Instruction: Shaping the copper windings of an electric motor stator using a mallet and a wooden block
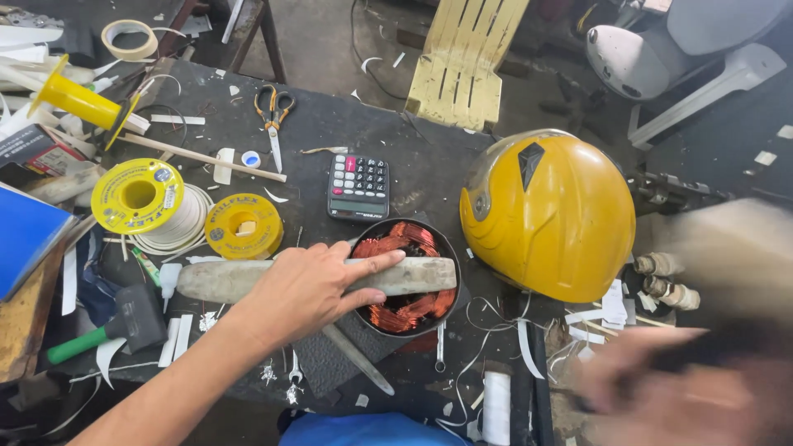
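The left hand (310,285) lies palm down with its fingers wrapped over a long, pale, worn wooden bar (413,275), pressing it across the rim of a round dark metal motor housing (371,321) whose inside is packed with glossy copper-coloured wire windings (405,238). The bar runs roughly level from left to right, its right end resting on the far rim of the housing and its left end reaching out over the dark, cluttered workbench (413,165). The right hand (661,388) sits at the lower right of the view as a heavy blur; it seems to hold something dark, but whether it is clenched or loose cannot be told. Just right of the housing rests a glossy yellow motorcycle helmet (549,215), and just behind the housing lies a small black calculator with pale keys (358,187). Farther back are orange-handled scissors (273,111). To the left stand two yellow plastic spools (140,198), one wound with white cord, and near the bench's front left edge lies a black-headed mallet with a green handle (116,326). A white thread spool (496,405) stands at the front edge.
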